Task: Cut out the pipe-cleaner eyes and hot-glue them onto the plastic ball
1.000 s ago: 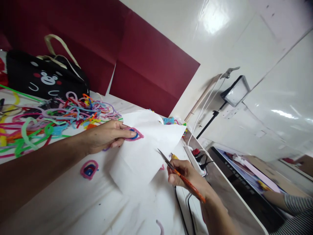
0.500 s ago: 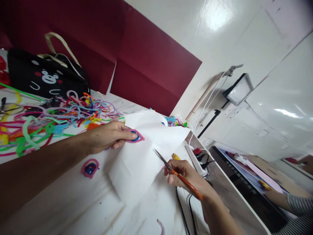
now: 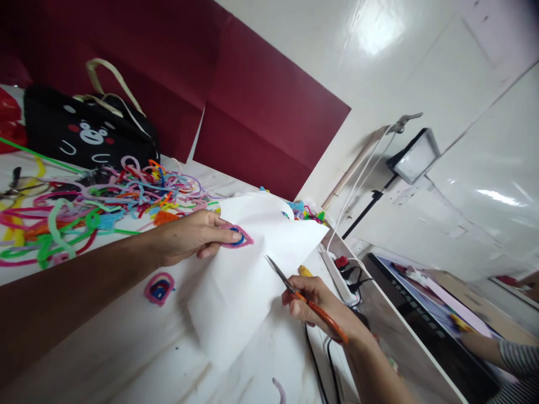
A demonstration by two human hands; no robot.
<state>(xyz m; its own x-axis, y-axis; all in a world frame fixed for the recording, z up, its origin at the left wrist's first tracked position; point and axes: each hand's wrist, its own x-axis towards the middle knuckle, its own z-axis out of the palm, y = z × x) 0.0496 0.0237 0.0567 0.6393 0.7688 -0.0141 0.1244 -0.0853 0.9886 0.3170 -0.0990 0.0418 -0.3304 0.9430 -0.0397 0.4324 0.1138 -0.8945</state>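
Note:
My left hand [image 3: 191,238] pinches a white sheet of paper [image 3: 252,269] together with a pink and blue pipe-cleaner ring [image 3: 238,237] that lies on it. The sheet is lifted off the white table [image 3: 105,348]. My right hand [image 3: 314,300] grips orange-handled scissors [image 3: 303,297], and their blades point up and left, touching the paper's right edge. A second pink and blue ring [image 3: 159,288] lies on the table below my left forearm.
A heap of coloured pipe cleaners [image 3: 92,207] covers the table at the left, with a black bear-face bag [image 3: 88,137] behind it. Dark red panels [image 3: 261,123] stand at the back. A power strip [image 3: 341,269] with cables lies right of the table. Another person's striped sleeve [image 3: 516,359] shows at the lower right.
The scissors' tips have moved left and slightly up, in to the edge of the paper. My left hand keeps its hold on the sheet and ring.

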